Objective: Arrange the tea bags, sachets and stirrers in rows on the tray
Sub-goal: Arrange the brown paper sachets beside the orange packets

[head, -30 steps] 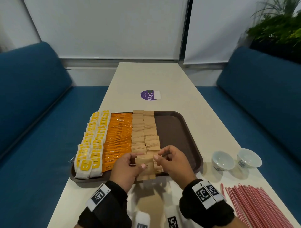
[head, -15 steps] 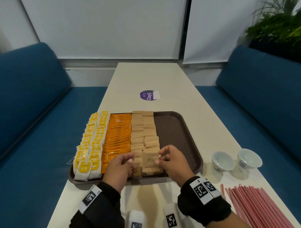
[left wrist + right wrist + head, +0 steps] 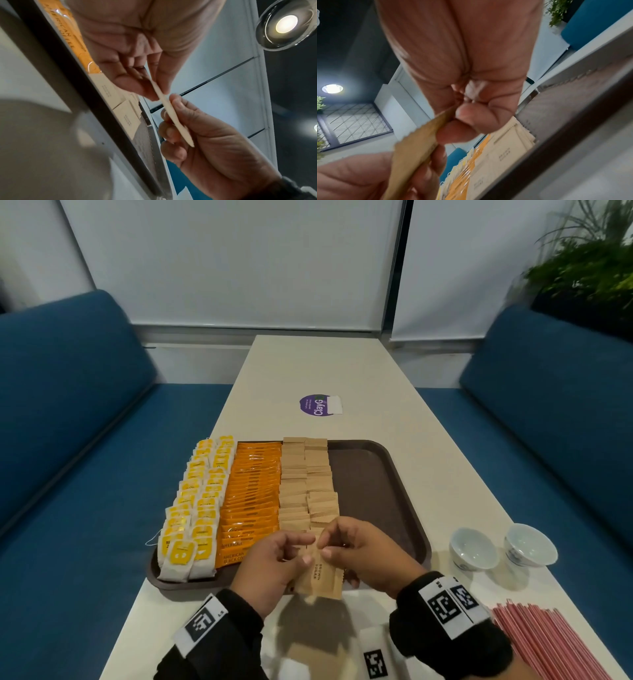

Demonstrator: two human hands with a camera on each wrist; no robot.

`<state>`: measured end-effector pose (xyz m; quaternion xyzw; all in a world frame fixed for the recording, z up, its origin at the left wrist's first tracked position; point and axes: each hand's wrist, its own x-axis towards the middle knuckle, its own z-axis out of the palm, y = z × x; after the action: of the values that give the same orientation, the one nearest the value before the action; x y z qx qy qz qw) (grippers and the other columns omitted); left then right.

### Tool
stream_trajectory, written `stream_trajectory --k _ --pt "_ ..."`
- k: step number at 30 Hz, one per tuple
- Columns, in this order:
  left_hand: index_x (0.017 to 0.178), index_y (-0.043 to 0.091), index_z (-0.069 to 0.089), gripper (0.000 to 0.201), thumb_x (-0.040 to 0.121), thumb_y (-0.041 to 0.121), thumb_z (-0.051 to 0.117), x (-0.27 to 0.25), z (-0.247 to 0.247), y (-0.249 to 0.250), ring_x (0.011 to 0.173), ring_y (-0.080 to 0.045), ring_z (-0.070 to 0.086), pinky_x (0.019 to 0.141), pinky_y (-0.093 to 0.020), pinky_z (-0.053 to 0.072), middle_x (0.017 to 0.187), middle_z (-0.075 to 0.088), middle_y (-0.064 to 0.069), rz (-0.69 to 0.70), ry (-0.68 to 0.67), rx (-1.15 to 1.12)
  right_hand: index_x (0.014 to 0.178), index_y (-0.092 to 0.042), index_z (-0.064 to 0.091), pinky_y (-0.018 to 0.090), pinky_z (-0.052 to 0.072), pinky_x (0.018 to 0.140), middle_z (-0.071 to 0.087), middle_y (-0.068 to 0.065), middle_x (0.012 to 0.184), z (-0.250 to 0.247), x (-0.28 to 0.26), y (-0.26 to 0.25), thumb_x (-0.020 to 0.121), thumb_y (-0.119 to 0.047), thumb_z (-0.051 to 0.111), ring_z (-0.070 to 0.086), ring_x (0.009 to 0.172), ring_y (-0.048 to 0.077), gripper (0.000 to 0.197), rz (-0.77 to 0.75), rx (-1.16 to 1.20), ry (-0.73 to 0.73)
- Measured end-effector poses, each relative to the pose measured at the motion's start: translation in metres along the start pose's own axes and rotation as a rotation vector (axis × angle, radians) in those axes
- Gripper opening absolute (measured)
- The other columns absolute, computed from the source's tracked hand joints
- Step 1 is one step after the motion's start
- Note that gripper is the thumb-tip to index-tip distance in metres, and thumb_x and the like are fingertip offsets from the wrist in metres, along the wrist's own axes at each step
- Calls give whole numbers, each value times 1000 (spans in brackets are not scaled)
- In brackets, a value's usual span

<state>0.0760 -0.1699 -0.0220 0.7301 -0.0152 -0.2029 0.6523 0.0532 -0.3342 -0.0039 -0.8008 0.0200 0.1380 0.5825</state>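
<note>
A brown tray [image 3: 376, 491] holds rows of yellow tea bags [image 3: 195, 508], orange coffee sachets [image 3: 251, 494] and tan brown-sugar sachets [image 3: 306, 484]; its right part is bare. Over the tray's near rim, my left hand [image 3: 305, 549] and right hand [image 3: 329, 546] both pinch a brown sugar sachet [image 3: 322, 577] by its top edge. The left wrist view shows that sachet [image 3: 171, 112] edge-on between both thumbs and fingers. In the right wrist view the sachet [image 3: 412, 151] hangs below my right thumb. Red stirrers [image 3: 548, 642] lie on the table at the near right.
Two small white cups [image 3: 474, 549] [image 3: 529, 544] stand right of the tray. A purple sticker [image 3: 317, 405] lies on the table beyond it. Blue benches [image 3: 68, 440] flank the narrow table, and a plant [image 3: 582, 275] stands at the back right.
Half a second ago both hands were low at the near end of the sugar rows. They have drawn back toward me and now hold a sachet over the tray's near rim.
</note>
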Motion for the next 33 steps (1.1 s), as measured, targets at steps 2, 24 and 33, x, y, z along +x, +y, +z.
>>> stream_trajectory --k 2,24,33 --pt "90 11 63 15 85 -3 61 -2 2 0 88 -29 66 64 -35 55 99 66 -13 -20 35 -62 92 -13 54 21 41 42 62 7 80 0 -4 4 85 -5 66 56 48 2 16 55 180 79" --pt "114 19 60 26 89 11 59 2 1 -25 116 -20 52 101 -33 41 122 58 -4 -6 185 431 120 -22 54 23 43 91 51 4 125 14 24 21 93 -6 52 53 112 18 31 117 -376 207" --pt "111 26 59 27 87 14 62 -7 0 -19 115 -18 51 99 -31 42 121 56 -1 13 196 488 126 -28 46 36 47 96 41 1 121 14 11 14 81 -23 70 50 111 21 51 122 -414 369"
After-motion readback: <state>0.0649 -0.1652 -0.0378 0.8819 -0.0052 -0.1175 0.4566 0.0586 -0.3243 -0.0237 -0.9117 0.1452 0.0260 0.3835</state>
